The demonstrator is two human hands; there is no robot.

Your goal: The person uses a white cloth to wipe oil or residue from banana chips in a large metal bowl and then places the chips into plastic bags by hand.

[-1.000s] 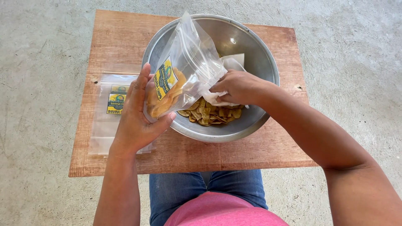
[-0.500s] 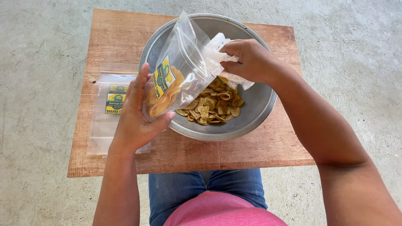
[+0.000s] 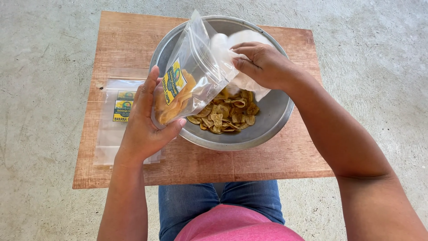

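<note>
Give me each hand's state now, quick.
Left hand: closed around the clear plastic bag of chips.
Right hand: closed on a white scoop over the metal bowl.

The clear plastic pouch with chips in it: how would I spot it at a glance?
Start at the small wooden table and its round metal bowl of yellow chips. The clear plastic pouch leans over the bowl's left rim, gripped by the left hand. Unlike the flat empty pouches lying on the table's left side, it stands open and partly filled.
</note>
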